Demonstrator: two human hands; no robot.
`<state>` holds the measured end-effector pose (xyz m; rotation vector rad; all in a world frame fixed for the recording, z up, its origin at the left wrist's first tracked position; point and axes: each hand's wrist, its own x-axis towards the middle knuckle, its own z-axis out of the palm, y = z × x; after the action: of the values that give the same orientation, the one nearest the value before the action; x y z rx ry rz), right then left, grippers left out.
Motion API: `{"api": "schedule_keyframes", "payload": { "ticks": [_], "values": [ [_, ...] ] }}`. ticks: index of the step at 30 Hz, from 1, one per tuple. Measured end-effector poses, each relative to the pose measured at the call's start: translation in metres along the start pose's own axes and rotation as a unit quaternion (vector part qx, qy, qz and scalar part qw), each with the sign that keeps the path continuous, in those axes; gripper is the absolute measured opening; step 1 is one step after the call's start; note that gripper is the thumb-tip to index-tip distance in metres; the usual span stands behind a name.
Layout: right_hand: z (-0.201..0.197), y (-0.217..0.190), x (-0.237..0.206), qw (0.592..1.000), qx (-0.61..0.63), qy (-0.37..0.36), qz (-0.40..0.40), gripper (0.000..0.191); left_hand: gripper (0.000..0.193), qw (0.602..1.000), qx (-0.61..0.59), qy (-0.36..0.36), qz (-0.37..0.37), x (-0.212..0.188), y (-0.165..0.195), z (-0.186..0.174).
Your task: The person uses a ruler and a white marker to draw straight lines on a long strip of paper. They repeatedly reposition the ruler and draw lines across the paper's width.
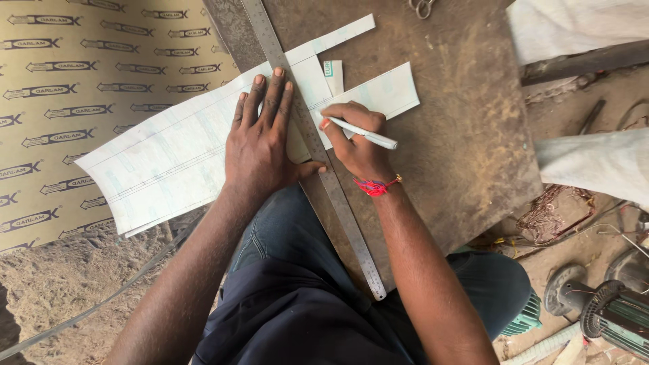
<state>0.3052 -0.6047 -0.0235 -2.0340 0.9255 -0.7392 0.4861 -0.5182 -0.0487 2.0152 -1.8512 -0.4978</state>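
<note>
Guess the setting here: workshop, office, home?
Probably a small motor repair workshop: a worn metal work surface on a dirt floor, tangled copper wire, and motor parts lying beside it.

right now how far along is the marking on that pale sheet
Done: the pale sheet lies on the board, with the steel ruler across it. In hand: left hand pins the ruler, right hand runs a white pen along its edge. Left: whether any line is finished cannot be seen.

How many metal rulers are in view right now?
1. The ruler lies diagonally across the paper, pressed by the left hand; the right hand holds a pen at its edge. Others may be hidden.
</note>
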Motion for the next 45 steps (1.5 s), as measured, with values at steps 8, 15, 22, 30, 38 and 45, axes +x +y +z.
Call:
{"api": "schedule_keyframes", "payload": {
  "ticks": [8,15,22,30,38,45],
  "values": [
    [-0.014,-0.005,-0.088,0.992,0.092,0.072,0.051,0.020,0.147,0.999,0.045,0.015,0.009,-0.037,0.022,0.002],
    [-0.019,-0.017,-0.110,0.993,-0.048,0.087,-0.069,0.018,0.146,0.999,0.036,0.013,-0.002,-0.051,0.045,0.000],
    [-0.025,-0.014,-0.112,0.988,-0.089,0.087,-0.095,0.025,0.146,0.996,0.090,-0.025,-0.012,-0.046,0.054,0.004],
    [-0.026,-0.011,-0.109,0.986,-0.105,0.082,-0.101,0.044,0.148,0.996,0.077,-0.046,-0.017,-0.045,0.056,-0.005],
    [-0.016,-0.016,-0.099,0.983,-0.128,0.081,-0.103,0.043,0.148,0.996,0.073,-0.048,-0.016,-0.047,0.039,-0.011],
    [-0.010,-0.013,-0.095,0.983,-0.137,0.068,-0.099,0.046,0.147,0.996,0.072,-0.051,-0.008,-0.047,0.029,-0.010]
  ]
}}
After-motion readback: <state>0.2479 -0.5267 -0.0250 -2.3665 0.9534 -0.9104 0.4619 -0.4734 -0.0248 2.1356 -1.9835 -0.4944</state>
